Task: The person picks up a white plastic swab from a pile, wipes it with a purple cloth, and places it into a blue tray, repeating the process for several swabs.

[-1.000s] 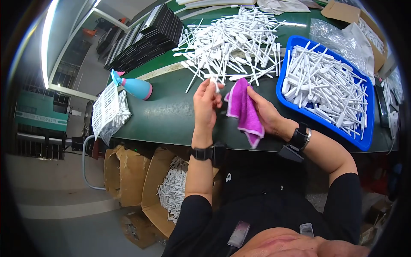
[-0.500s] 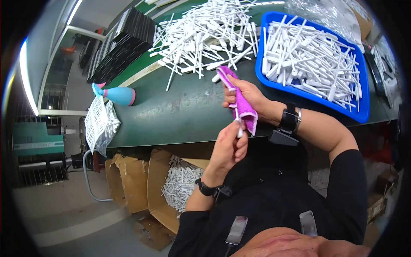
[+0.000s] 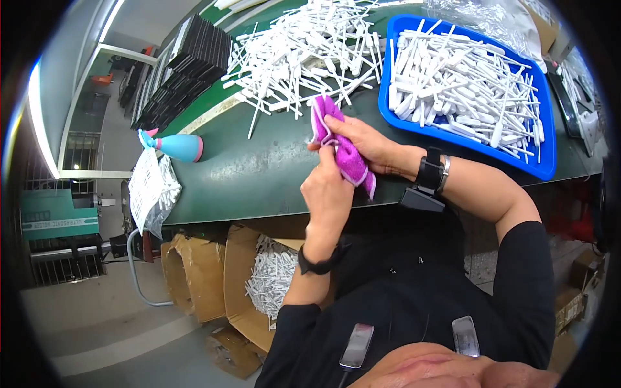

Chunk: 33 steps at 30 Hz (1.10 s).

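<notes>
My right hand [image 3: 366, 143] is closed around a purple cloth [image 3: 352, 163] with a pale edge, above the near part of the green table. My left hand [image 3: 325, 191] presses up against the same cloth from below, its fingers curled shut. A white plastic stick with a thicker end was in that hand a moment earlier; fingers and cloth now hide it. Beyond the hands, a loose heap of similar white sticks [image 3: 304, 55] lies on the table. To the right, a blue tray [image 3: 466, 138] holds many more of them.
A blue spray bottle [image 3: 181, 148] and a plastic bag of white pieces [image 3: 169, 187] are at the table's left end. Behind stands a stack of black trays [image 3: 197, 55]. Below the front edge, a cardboard box [image 3: 236, 284] contains more sticks. Clear plastic wrap [image 3: 485, 22] lies behind the blue tray.
My left hand has moved up and slightly left, from below the cloth to against it, and the stick has gone out of sight. My right hand and the cloth have shifted slightly left.
</notes>
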Each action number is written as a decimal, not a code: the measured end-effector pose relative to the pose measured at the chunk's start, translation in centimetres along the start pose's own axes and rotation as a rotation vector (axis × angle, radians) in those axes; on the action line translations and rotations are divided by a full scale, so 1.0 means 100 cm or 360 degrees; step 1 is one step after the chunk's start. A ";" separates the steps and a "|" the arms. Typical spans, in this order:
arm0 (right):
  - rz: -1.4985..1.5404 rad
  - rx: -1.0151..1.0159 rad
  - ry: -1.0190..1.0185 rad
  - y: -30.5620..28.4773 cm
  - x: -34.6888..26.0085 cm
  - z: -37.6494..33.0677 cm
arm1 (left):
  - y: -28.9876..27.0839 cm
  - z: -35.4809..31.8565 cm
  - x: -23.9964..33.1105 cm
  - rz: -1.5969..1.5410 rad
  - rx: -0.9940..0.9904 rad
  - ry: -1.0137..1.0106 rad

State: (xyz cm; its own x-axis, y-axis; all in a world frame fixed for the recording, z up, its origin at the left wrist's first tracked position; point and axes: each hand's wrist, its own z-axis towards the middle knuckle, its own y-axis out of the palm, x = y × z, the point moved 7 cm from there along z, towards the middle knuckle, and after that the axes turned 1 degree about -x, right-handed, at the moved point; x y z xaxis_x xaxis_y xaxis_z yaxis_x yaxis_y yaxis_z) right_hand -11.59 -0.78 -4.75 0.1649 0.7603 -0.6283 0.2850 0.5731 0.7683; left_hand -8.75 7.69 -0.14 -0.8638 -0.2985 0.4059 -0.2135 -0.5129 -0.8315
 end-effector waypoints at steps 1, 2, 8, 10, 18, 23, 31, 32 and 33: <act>-0.0010 0.0024 0.0031 -0.007 -0.002 -0.001 | 0.000 0.001 -0.004 -0.0352 -0.0054 -0.0028; -0.0009 0.0041 0.0012 -0.016 -0.006 0.000 | 0.001 0.005 -0.009 -0.0704 -0.0114 -0.0060; -0.0572 -0.0416 0.0123 0.005 0.011 -0.006 | -0.039 0.058 -0.044 -0.0969 0.0169 -0.0346; -0.0633 -0.0465 0.0139 0.010 0.009 -0.006 | -0.012 0.061 -0.054 -0.1345 -0.0196 -0.0490; -0.0420 -0.0543 0.0374 0.013 0.010 -0.010 | -0.011 0.062 -0.080 -0.1786 0.0408 -0.0636; -0.0580 -0.0500 0.0113 0.012 0.012 -0.005 | -0.025 0.052 -0.087 -0.1751 0.0842 -0.0690; -0.0668 -0.0144 -0.0262 -0.004 -0.003 0.005 | -0.034 0.032 -0.069 -0.1695 0.0939 -0.0567; -0.0562 -0.0138 -0.0186 -0.003 -0.002 0.007 | -0.035 0.031 -0.060 -0.1720 0.0780 -0.0506; -0.0454 -0.0133 -0.0111 -0.004 0.000 0.007 | -0.032 0.033 -0.053 -0.1739 0.0623 -0.0444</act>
State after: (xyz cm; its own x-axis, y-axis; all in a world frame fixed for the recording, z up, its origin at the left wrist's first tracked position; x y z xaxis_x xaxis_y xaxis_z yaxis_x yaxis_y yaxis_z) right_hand -11.02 -1.22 -5.13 0.1544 0.5438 -0.8249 0.2507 0.7860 0.5651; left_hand -1.95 8.24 1.66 -0.1722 0.3089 0.9354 -0.5787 -0.8001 0.1577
